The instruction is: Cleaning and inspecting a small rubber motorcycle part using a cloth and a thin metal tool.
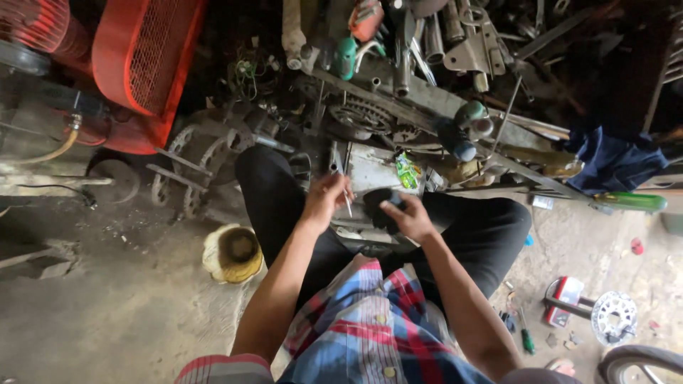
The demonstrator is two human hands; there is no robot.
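Observation:
I sit on the ground in black trousers and a checked shirt. My left hand (326,198) pinches a thin metal rod (348,202), perhaps a small screwdriver, pointing down. My right hand (409,217) grips a black round part (380,206) held between my knees. The two hands are close together, the rod's tip just left of the black part. Below them lies a dirty white metal box (370,169) with a green packet (408,171) on it.
A red machine with a mesh guard (146,57) stands at upper left. Tools and metal parts (427,50) pile up ahead, with a sprocket (359,115). A yellow-rimmed bowl (233,252) sits left of my leg. A green screwdriver (525,336) and a toothed disc (613,316) lie right.

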